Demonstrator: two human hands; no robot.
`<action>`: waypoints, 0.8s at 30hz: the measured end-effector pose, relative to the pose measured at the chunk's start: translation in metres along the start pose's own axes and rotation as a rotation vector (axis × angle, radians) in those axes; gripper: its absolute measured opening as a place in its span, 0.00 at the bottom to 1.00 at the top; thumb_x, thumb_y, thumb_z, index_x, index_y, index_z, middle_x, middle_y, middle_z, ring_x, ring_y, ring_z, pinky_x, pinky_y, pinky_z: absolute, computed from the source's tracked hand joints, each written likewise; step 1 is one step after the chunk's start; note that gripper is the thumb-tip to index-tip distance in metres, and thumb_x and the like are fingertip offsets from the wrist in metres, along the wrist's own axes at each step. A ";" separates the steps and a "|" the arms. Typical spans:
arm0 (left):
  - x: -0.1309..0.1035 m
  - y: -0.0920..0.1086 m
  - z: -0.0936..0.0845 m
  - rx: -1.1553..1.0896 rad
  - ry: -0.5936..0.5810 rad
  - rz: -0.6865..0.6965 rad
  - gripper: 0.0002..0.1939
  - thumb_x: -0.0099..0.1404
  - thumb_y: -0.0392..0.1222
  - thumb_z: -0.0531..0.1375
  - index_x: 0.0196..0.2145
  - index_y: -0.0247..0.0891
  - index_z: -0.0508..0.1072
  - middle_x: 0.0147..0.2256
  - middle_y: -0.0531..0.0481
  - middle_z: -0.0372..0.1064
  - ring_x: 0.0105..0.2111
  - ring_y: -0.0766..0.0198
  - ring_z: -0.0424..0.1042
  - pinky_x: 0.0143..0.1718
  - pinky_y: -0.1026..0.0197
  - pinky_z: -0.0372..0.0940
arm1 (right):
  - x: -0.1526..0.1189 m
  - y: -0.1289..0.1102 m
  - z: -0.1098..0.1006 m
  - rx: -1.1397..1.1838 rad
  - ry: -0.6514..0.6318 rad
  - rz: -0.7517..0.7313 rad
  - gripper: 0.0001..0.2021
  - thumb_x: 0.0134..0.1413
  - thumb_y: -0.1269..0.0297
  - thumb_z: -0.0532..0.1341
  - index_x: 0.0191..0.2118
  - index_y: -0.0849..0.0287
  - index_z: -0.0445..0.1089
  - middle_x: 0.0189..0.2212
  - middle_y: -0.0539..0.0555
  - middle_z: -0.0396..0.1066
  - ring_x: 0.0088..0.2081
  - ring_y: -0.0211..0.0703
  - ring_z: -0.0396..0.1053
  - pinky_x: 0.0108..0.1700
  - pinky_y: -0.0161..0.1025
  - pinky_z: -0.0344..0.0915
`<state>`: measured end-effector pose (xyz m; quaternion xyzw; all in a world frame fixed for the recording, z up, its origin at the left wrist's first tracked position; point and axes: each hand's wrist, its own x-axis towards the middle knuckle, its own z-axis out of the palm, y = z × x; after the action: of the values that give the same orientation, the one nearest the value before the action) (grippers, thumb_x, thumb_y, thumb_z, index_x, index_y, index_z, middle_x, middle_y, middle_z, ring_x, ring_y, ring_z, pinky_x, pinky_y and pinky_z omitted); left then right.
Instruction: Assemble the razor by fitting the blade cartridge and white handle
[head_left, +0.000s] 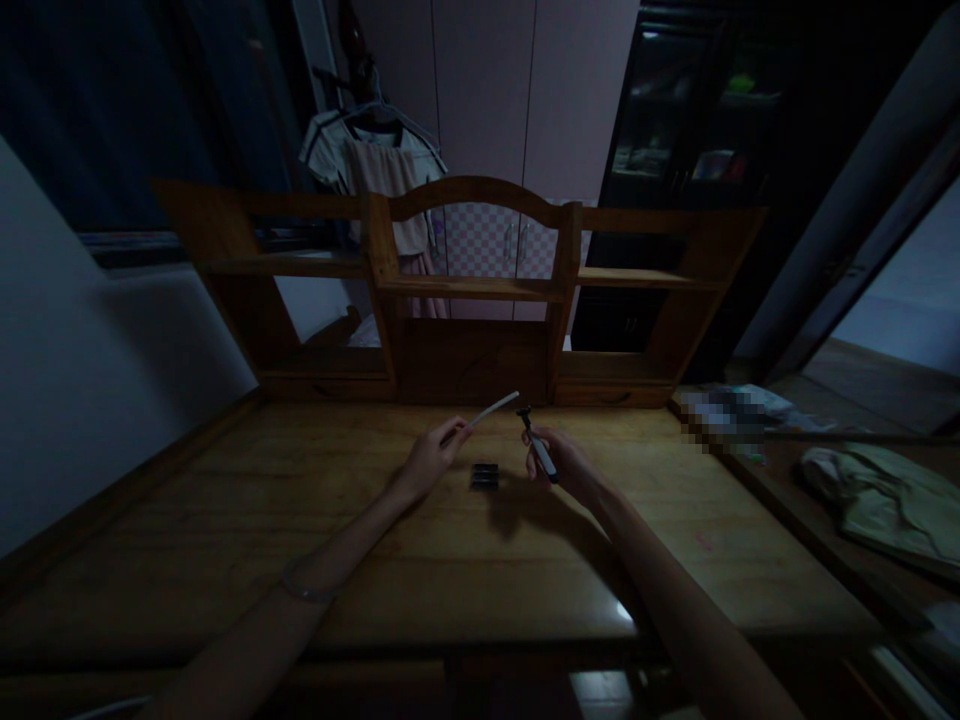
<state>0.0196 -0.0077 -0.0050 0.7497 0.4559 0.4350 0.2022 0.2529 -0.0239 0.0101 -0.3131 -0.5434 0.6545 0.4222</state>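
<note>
Above the wooden desktop, my left hand (436, 455) is closed on the near end of a thin white stick (495, 405), which points up and to the right. My right hand (559, 458) is closed around a razor (543, 458) with a grey and black handle. Its small black head is tilted up and to the left, near the far tip of the stick but apart from it. Between my hands, a small dark case or block of cartridges (484, 476) in stacked rows lies on the desktop; its exact kind is too dark to tell.
The wooden desk (225, 530) carries a shelf unit (469, 290) along its back edge. Clothes (386, 180) hang behind it on the left. To the right, a lower surface holds a pale crumpled cloth (892, 500). A white wall (97, 350) borders the desk's left side.
</note>
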 end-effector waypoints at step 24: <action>-0.001 0.004 -0.001 -0.003 -0.058 -0.002 0.18 0.65 0.53 0.49 0.35 0.37 0.70 0.28 0.52 0.66 0.29 0.64 0.65 0.32 0.66 0.58 | 0.000 0.001 0.000 -0.020 0.006 0.011 0.16 0.54 0.50 0.52 0.34 0.59 0.63 0.15 0.51 0.70 0.12 0.34 0.59 0.14 0.30 0.53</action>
<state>0.0211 -0.0110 -0.0021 0.7614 0.4497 0.4135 0.2170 0.2527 -0.0238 0.0087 -0.3224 -0.5469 0.6503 0.4171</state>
